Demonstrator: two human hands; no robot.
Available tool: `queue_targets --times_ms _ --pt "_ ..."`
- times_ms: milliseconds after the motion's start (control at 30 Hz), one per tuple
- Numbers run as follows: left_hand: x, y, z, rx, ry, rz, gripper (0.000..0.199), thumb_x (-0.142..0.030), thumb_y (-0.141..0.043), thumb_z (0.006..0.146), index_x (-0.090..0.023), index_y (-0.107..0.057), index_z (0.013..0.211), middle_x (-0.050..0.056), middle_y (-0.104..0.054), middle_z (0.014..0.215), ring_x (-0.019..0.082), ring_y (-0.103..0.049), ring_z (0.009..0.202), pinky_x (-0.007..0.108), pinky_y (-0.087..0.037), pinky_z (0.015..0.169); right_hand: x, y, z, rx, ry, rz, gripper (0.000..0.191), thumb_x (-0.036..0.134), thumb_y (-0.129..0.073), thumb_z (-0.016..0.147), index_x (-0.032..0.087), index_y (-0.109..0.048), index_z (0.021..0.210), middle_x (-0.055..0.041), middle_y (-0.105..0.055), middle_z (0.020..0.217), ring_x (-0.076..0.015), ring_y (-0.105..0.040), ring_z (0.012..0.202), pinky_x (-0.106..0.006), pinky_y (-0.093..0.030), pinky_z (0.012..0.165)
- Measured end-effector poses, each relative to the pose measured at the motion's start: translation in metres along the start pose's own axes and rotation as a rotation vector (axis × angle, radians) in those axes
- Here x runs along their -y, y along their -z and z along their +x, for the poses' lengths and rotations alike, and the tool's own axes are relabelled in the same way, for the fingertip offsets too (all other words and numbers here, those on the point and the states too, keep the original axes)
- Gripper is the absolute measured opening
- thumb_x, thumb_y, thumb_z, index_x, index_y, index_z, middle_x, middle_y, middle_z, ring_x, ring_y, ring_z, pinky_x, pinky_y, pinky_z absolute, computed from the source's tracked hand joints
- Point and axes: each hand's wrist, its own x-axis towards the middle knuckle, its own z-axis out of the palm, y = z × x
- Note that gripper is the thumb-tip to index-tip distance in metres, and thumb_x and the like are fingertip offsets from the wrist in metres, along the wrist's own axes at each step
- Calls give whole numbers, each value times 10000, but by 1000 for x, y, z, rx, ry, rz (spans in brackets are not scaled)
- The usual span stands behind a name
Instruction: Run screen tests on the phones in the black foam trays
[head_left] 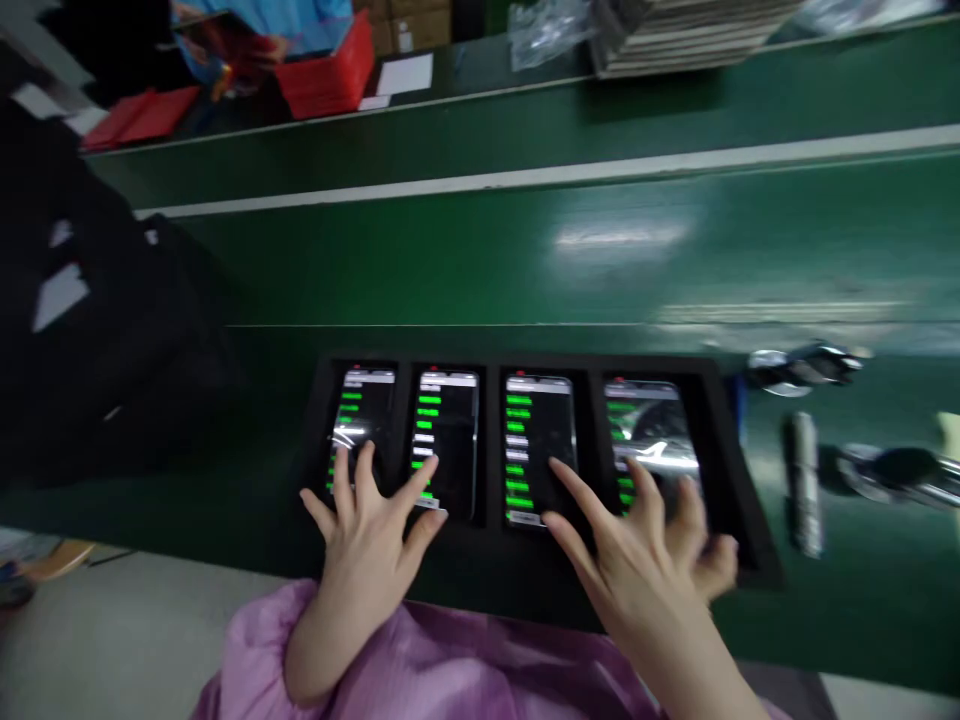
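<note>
Green conveyor belt [525, 260] under a black foam tray [495, 360], four smartphones [448, 440] lying side by side in its slots, screens showing green bars. Left hand [367, 530] open, fingers spread over the first two phones. Right hand [637, 570] open over the other two, apparently touching the glass; blur muddies this.

Here we go from the head camera, looking forward and down past the pink sleeve [420, 670] right onto the left hand [367, 535] and right hand [645, 570]! We're in close on the phones [538, 450] in their black tray [491, 450], with the green belt [480, 260] crossing behind, the whole frame tilted slightly.
</note>
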Motion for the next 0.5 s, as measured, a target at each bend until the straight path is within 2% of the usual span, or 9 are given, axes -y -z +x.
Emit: queue_targets --times_ms 133,233,267,333,400,433,500 --pt "-10 7 58 82 58 -56 471 -554 -528 1133 -509 -601 1596 201 -344 1678 621 -191 1667 1049 -215 1093 13 4 49 -114 -19 -30 458 564 -512 1125 426 -697 1521 -252 -484 1609 -650 -365 1537 -994 -367 954" --pt "-7 13 72 80 76 -97 464 -547 -471 1154 -490 -614 1592 196 -351 1673 629 -152 1683 1050 -194 1104 -2 12 60 -171 43 37 432 547 -554 1124 416 -695 1511 -210 -577 1537 -613 -425 1523 -966 -399 983" --pt "-2 15 69 37 63 -118 469 -541 -467 1155 -467 -622 1591 195 -348 1677 632 -143 1684 1044 -198 1115 -11 18 58 -197 80 73 417 528 -552 1132 403 -693 1504 -186 -594 1530 -567 -459 1518 -909 -437 1033" --pt "16 17 55 -145 3 -167 487 -524 -503 1144 -383 -637 1591 200 -330 1696 608 -148 1692 981 -220 1198 -35 30 47 -266 156 149 370 452 -554 1146 342 -690 1472 -147 -624 1501 -427 -563 1458 -692 -525 1120" --pt "39 16 38 -369 -54 -210 511 -497 -578 1118 -283 -639 1578 214 -357 1685 539 -236 1689 838 -257 1310 -57 39 33 -331 213 202 293 349 -571 1145 274 -696 1399 -121 -669 1416 -297 -652 1331 -473 -556 1094" --pt "51 14 30 -443 -58 -224 519 -488 -602 1109 -245 -638 1566 221 -404 1655 503 -316 1664 770 -281 1337 -65 40 26 -349 232 215 261 308 -583 1139 254 -699 1367 -108 -691 1361 -261 -675 1269 -417 -553 1065" --pt "72 9 20 -488 -21 -234 542 -517 -600 1105 -197 -641 1541 230 -502 1576 459 -457 1582 708 -315 1342 -76 37 16 -362 246 215 250 266 -591 1131 239 -708 1350 -97 -709 1313 -244 -685 1222 -388 -537 1041"
